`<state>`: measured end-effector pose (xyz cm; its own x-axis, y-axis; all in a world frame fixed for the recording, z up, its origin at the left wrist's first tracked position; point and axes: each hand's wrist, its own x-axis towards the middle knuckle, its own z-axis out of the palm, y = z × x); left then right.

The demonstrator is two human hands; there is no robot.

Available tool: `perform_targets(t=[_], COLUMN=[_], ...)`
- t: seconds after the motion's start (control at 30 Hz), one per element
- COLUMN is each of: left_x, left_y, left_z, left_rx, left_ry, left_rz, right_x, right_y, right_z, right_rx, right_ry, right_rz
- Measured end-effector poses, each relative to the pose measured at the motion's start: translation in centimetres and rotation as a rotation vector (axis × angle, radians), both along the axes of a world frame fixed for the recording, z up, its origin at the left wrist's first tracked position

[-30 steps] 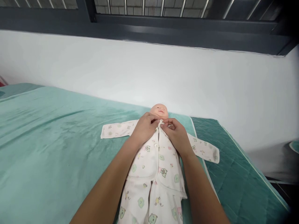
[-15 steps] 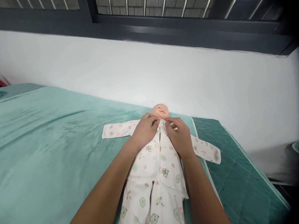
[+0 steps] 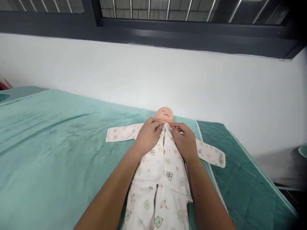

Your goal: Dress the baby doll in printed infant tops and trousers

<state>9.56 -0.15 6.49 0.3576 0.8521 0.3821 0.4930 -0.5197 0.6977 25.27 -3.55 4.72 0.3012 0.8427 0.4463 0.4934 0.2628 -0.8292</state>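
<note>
A baby doll [image 3: 164, 114] lies on its back, its head toward the wall. It wears a white printed baby jacket [image 3: 168, 166] with both sleeves spread out, and matching printed pants [image 3: 144, 207]. My left hand [image 3: 149, 133] pinches the jacket's collar on the left side of the neck opening. Across from it, my right hand [image 3: 184, 139] has thumb and fingers closed on the collar's right side. The two front edges meet at the neck, with a narrow gap just below. My fingertips partly hide the collar there.
A light green velvety sheet [image 3: 59, 159] covers the bed under the doll. To the right lies a darker green quilted cover [image 3: 242, 172] with pale piping. Behind the bed rise a white wall [image 3: 144, 73] and a dark window frame [image 3: 182, 35] with metal bars.
My right hand's fingers have shifted slightly at the collar, and the gap below the neck looks a little wider. My left hand stays nearly in place. The view has tilted slightly.
</note>
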Motion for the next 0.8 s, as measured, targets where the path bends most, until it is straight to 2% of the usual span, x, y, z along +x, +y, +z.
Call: perform_targets(t=[0.17,0.3,0.57,0.8], left_x=[-0.5,-0.6,-0.4,-0.3], left_y=[-0.3,-0.1,0.0,0.0], left_z=[-0.6,-1.1,-1.3,-1.4], left_rx=[0.119,0.228,0.180,0.169], left_ry=[0.040,0.161,0.128,0.112], left_rz=[-0.015,-0.067,0.004,0.009], right_x=[-0.2,-0.4,-0.3,-0.3], right_y=[0.0,0.1,0.0,0.1], right_z=[-0.3,-0.4,-0.3,-0.3], right_rx=[0.002,0.009,-0.010,-0.019], right_ry=[0.003,0.014,-0.008,-0.004], right_rz=[0.001,-0.007,0.028,0.012])
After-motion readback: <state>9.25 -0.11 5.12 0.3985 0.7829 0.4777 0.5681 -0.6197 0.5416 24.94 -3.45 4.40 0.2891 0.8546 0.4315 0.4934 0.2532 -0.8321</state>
